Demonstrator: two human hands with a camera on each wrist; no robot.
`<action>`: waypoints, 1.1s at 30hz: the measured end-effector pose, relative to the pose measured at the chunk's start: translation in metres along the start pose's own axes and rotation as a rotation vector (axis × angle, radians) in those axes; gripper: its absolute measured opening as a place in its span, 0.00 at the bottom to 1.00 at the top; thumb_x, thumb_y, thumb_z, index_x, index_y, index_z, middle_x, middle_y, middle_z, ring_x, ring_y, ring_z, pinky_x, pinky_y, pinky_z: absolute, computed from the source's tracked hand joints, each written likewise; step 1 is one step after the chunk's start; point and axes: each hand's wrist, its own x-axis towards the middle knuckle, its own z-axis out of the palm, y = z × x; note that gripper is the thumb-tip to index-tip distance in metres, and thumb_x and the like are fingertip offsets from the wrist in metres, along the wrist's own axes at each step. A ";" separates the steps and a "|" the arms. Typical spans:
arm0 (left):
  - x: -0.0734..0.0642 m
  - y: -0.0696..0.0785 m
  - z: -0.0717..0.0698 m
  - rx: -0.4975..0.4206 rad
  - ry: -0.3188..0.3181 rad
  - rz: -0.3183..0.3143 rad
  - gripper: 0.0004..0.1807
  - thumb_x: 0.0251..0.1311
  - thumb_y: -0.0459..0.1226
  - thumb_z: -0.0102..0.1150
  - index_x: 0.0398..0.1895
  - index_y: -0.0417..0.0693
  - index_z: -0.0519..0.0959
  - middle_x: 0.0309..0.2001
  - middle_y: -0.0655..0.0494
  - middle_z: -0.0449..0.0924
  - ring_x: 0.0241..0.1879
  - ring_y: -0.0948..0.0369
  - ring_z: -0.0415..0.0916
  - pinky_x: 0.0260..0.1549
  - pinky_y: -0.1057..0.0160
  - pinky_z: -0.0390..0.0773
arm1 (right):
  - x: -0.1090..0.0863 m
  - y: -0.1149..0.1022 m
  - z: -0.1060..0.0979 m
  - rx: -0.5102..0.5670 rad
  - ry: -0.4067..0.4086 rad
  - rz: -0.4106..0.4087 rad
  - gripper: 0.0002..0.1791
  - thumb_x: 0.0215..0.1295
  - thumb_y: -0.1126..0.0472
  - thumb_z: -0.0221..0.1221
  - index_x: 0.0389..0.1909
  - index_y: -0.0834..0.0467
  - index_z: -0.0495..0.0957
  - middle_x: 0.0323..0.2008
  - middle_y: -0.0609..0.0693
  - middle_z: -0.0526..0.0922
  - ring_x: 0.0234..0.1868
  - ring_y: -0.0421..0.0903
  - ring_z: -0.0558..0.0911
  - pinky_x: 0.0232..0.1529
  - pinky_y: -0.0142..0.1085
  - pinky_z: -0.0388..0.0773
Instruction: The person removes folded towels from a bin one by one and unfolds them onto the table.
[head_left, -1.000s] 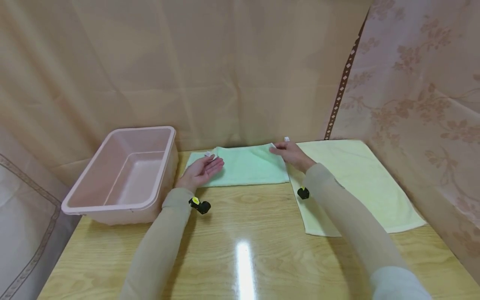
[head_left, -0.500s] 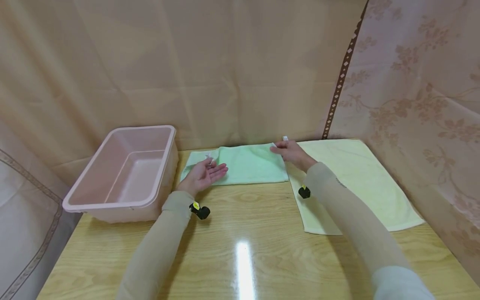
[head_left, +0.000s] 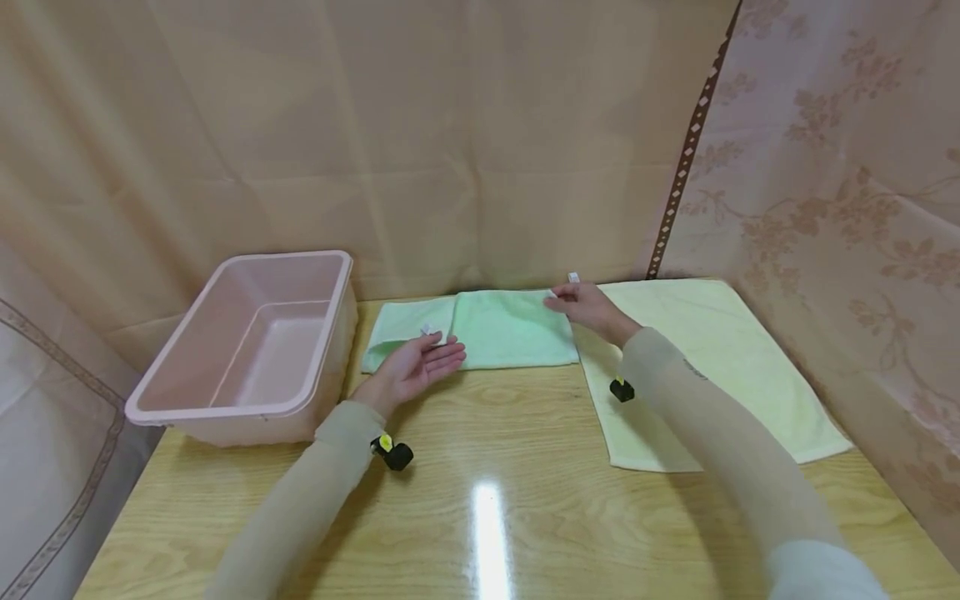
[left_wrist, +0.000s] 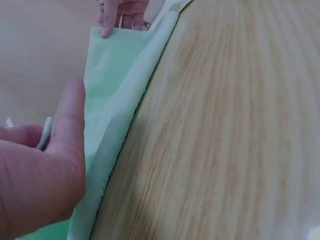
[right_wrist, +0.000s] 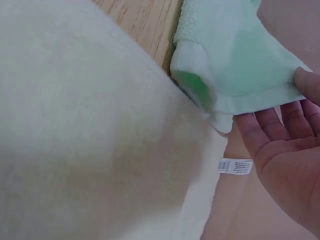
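Observation:
A mint-green towel (head_left: 510, 329), folded into a long strip, lies along the back of the table. My left hand (head_left: 412, 371) is palm up at its left part, thumb and index finger pinching a corner beside a white tag (head_left: 427, 330). In the left wrist view a pale edge shows between those fingers, while the other fingers reach out straight. At the far right end, my right hand (head_left: 592, 312) pinches the towel's upper corner. The right wrist view shows the thumb over that green corner (right_wrist: 270, 95) and the fingers beneath it, the corner lifted.
A pale yellow towel (head_left: 720, 367) lies spread flat on the right, its white label (right_wrist: 235, 166) poking out at the back. A pink plastic basin (head_left: 330, 350) stands at the left. Beige curtains (head_left: 480, 150) hang right behind the wooden table (head_left: 420, 517).
My left hand has moved right and slightly nearer with the pinched corner. More of the towel's left part now shows, and the fold edge sits farther right. My right hand has barely moved.

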 end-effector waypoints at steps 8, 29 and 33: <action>-0.033 0.001 -0.005 0.144 -0.150 -0.078 0.19 0.82 0.39 0.38 0.61 0.31 0.67 0.54 0.34 0.81 0.65 0.41 0.71 0.62 0.50 0.74 | -0.021 -0.010 -0.005 -0.115 -0.031 -0.101 0.24 0.77 0.50 0.56 0.62 0.65 0.74 0.53 0.62 0.84 0.54 0.53 0.81 0.56 0.47 0.78; -0.133 -0.014 -0.074 0.215 -0.159 -0.124 0.10 0.81 0.36 0.40 0.49 0.38 0.70 0.51 0.35 0.83 0.53 0.48 0.83 0.59 0.49 0.76 | -0.126 0.016 -0.009 -0.286 -0.348 -0.431 0.16 0.74 0.65 0.59 0.59 0.60 0.82 0.61 0.58 0.79 0.67 0.46 0.73 0.31 0.22 0.70; -0.148 -0.014 -0.088 0.276 -0.203 -0.171 0.11 0.81 0.36 0.39 0.45 0.41 0.72 0.48 0.39 0.85 0.49 0.51 0.85 0.54 0.52 0.81 | -0.142 0.027 0.000 -0.390 -0.386 -0.566 0.17 0.70 0.69 0.62 0.58 0.61 0.83 0.58 0.57 0.81 0.65 0.59 0.74 0.45 0.22 0.76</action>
